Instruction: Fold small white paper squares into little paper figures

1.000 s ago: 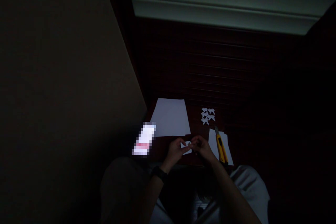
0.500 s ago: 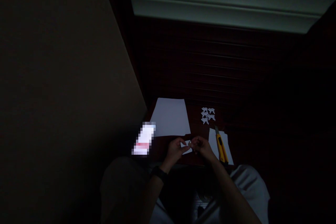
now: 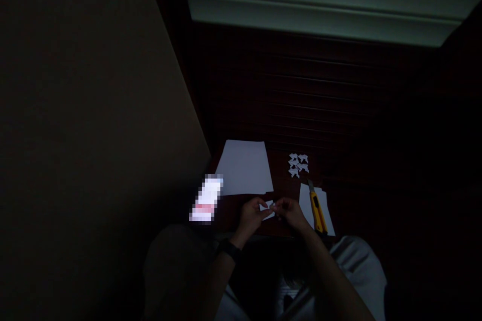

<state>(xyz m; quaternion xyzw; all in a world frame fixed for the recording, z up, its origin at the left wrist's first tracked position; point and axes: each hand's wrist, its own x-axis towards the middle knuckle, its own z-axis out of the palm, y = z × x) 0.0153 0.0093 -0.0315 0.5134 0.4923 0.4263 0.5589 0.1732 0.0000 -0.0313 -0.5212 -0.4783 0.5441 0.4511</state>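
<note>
In a dark room, both hands meet over a small dark table. My left hand (image 3: 251, 214), with a dark watch on its wrist, and my right hand (image 3: 290, 212) pinch a small white piece of paper (image 3: 268, 207) between their fingertips. Both hands are closed on it. A cluster of several small folded white paper shapes (image 3: 297, 165) lies just beyond the hands. A yellow utility knife (image 3: 318, 208) rests on a white paper sheet (image 3: 327, 215) right of my right hand.
A larger white sheet (image 3: 244, 167) lies at the table's far left. A lit, blurred phone screen (image 3: 206, 199) sits left of my hands. A plain wall fills the left; dark slats and a pale ledge (image 3: 320, 10) lie ahead.
Both hands keep working the small paper with slight finger shifts; the view has drifted a little. Nothing else has moved.
</note>
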